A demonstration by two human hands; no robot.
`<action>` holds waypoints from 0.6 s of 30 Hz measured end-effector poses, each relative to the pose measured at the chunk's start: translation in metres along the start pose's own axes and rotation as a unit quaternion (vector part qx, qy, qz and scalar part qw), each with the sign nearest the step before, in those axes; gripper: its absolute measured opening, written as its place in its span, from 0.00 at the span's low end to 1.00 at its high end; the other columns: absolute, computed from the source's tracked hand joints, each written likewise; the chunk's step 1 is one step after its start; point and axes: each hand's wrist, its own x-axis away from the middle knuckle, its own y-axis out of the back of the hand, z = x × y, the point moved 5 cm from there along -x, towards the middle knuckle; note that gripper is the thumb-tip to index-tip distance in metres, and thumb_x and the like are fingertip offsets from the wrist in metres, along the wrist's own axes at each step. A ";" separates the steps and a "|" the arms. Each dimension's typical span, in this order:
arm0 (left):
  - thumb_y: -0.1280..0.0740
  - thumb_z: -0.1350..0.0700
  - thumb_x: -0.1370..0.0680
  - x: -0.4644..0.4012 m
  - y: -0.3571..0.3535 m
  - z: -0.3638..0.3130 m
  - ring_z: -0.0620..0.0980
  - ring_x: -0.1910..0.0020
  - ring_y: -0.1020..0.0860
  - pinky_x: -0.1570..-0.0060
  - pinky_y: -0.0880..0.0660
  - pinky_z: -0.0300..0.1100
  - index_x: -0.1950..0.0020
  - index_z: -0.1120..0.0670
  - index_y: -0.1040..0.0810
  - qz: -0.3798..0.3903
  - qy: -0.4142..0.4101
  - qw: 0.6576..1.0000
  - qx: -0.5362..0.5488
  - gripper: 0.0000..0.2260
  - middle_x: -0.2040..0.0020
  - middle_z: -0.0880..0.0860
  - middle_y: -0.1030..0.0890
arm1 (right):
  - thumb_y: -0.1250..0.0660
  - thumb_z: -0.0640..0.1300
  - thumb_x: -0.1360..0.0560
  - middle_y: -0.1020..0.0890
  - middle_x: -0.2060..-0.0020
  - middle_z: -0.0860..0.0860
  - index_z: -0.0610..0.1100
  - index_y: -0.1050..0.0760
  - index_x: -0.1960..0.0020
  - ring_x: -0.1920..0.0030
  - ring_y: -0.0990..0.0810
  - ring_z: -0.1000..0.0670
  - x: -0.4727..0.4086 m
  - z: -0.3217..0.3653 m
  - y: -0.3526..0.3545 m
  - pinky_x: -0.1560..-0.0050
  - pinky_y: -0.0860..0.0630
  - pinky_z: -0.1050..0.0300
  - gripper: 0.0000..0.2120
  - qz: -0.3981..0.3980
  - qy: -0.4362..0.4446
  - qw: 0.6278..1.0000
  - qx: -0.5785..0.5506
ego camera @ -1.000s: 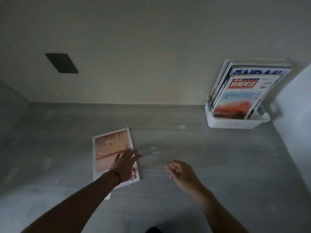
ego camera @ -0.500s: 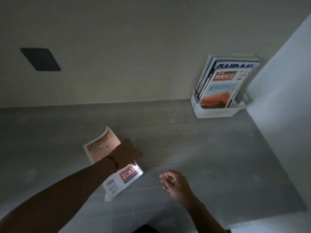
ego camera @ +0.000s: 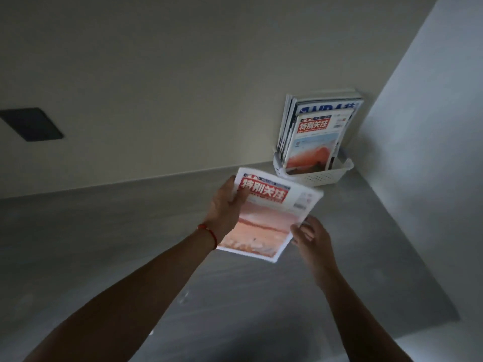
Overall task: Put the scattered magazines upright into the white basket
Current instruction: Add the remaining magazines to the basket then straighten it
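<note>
Pink-covered magazine [ego camera: 264, 223] with red title block, slightly curled, airborne.

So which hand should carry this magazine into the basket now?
Probably the left hand: it grips the magazine near its top edge, thumb across the cover. The right hand only touches the lower right edge, steadying it. The white basket sits ahead to the right, with room in front.
</note>
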 end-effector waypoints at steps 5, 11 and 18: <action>0.37 0.60 0.18 -0.043 -0.045 -0.038 0.44 0.54 0.16 0.55 0.19 0.37 0.43 0.55 0.22 0.025 -0.010 0.999 0.031 0.06 0.51 0.51 0.15 | 0.34 0.40 0.22 0.14 0.55 0.47 0.44 0.21 0.50 0.60 0.15 0.48 -0.063 0.064 0.068 0.57 0.18 0.59 0.04 -0.092 0.155 0.967 0.178; 0.33 0.52 0.21 -0.107 -0.074 -0.093 0.50 0.62 0.16 0.60 0.19 0.42 0.44 0.53 0.17 -0.106 -0.077 0.975 -0.178 0.10 0.57 0.49 0.16 | 0.33 0.42 0.23 0.15 0.48 0.46 0.42 0.19 0.47 0.53 0.16 0.49 -0.152 0.134 0.117 0.54 0.24 0.67 0.07 -0.125 0.281 0.921 0.239; 0.34 0.53 0.21 -0.155 -0.120 -0.091 0.49 0.59 0.15 0.56 0.16 0.46 0.45 0.54 0.16 -0.130 -0.025 0.979 -0.154 0.09 0.56 0.51 0.14 | 0.33 0.43 0.22 0.14 0.48 0.49 0.41 0.19 0.48 0.55 0.19 0.56 -0.242 0.143 0.133 0.56 0.26 0.74 0.07 -0.079 0.294 0.924 0.230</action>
